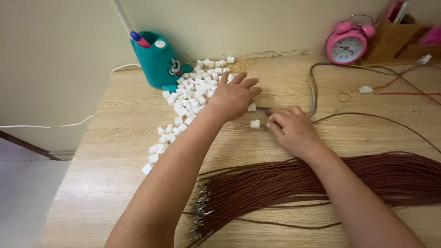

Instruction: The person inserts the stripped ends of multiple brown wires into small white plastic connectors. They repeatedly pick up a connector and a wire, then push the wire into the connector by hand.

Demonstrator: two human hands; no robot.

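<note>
Two hands at work | left hand (233, 97) spread flat over white plastic caps (193, 92), far left of tabletop (105, 183), none gripped | right hand (291, 131) pinched on thin wire (264, 109) beside loose cap (255, 123) | brown cords (321, 183) laid near | a cap is judged to need picking

A single head-worn camera looks steeply down and forward, close over the wooden desk (115, 151), toward the wall.
</note>
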